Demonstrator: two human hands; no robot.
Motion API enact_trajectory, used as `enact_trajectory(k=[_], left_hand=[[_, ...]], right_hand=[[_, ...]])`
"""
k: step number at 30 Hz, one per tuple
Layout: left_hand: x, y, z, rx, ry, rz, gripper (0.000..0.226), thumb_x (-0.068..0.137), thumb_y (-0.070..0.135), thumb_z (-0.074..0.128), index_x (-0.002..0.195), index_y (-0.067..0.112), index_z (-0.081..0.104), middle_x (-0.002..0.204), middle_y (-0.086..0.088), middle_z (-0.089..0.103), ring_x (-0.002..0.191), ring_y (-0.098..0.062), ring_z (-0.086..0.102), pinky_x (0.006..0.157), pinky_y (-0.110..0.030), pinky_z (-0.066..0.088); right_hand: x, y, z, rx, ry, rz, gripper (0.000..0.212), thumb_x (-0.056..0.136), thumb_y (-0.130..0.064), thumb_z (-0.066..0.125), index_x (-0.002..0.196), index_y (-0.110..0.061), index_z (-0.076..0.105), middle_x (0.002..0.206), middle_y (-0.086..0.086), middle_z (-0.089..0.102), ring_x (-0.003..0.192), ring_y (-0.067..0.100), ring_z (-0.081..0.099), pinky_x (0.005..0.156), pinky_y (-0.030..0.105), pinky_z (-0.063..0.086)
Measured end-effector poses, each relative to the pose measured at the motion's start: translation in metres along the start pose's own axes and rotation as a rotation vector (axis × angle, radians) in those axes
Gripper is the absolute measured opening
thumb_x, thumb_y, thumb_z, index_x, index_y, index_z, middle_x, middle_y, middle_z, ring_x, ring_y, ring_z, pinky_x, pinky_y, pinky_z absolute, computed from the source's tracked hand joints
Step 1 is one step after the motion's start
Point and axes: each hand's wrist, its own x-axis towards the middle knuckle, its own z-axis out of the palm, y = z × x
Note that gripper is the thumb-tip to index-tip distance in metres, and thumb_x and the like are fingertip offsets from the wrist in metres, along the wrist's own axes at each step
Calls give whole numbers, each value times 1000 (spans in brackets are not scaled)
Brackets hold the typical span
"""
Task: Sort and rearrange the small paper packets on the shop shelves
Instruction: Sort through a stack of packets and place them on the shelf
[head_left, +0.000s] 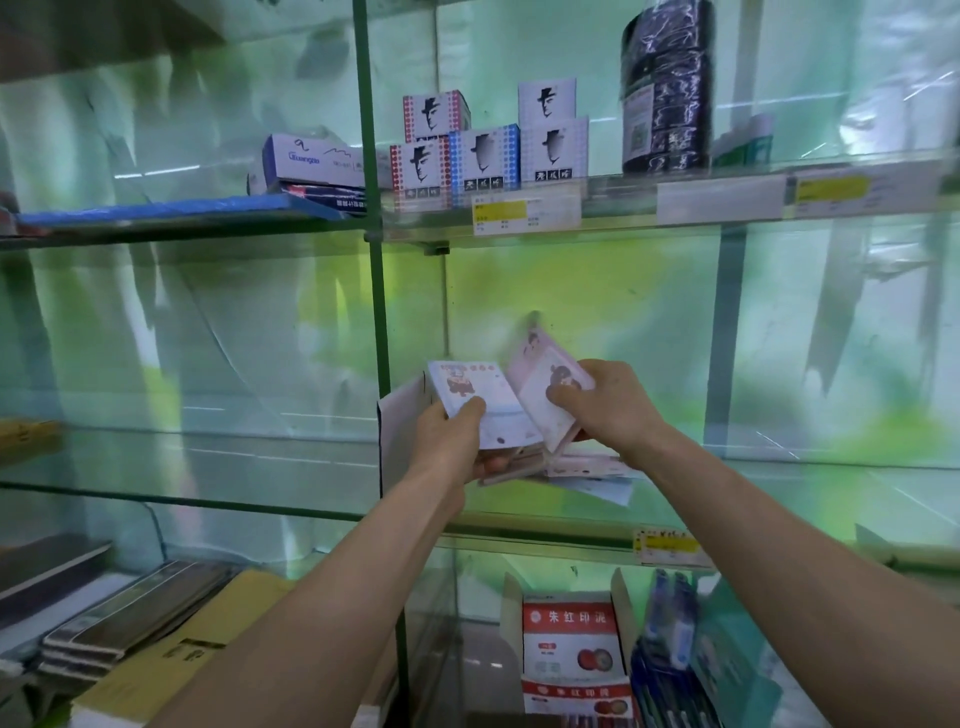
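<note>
You had white packets (498, 415) with a multicolour cartoon print, and pink packets (535, 374) with a dark figure. Top-shelf boxes were white with a black hatted face: red-dotted box (420, 169), blue-dotted box (484, 158), grey-dotted box (554, 148). Shelf post (375, 260) was green, price label (524, 212) yellow-and-white, ink box (571, 636) red-and-white, wrapped roll (667, 88) black.
</note>
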Motion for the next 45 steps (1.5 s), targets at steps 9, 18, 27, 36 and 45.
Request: enact_trajectory(k=[9,18,27,36,45], left_hand=[[-16,-20,29,65,-21,115,36,93,11,53,128,11,50,103,-9,65,71,-19,63,49,-25,52],[-74,-29,83,155,-216,207,24,95,10,48,116,22,50,84,6,57,73,-20,58,65,-35,54],[-174,-39,159,227,-492,253,26,90,10,49,112,24,55,94,1,63,89,-27,63,79,-44,54],[-280,-68,219,558,-820,344,14,84,6,49,74,14,54,71,-6,55,67,-28,51,59,-34,40],[-395,-116,273,1205,-1006,748,14,90,19,52,83,9,60,82,-11,61,79,-33,63,60,-33,43]], right_hand=[[-45,-2,-30,-323,140,-57,20,87,-17,52,69,-7,47,63,9,49,64,31,56,56,34,43],[-100,1,-96,-435,210,37,22,89,-20,50,75,-4,53,82,23,63,78,39,64,75,50,55],[-187,8,-201,-546,285,197,23,86,-19,53,67,-7,51,71,15,63,73,35,67,70,46,58],[-308,29,-290,-711,216,487,17,87,-19,52,78,-6,59,68,10,61,61,27,64,53,32,55],[-436,67,-343,-946,160,792,17,93,-24,47,91,-9,54,71,6,46,75,26,49,65,31,40]])
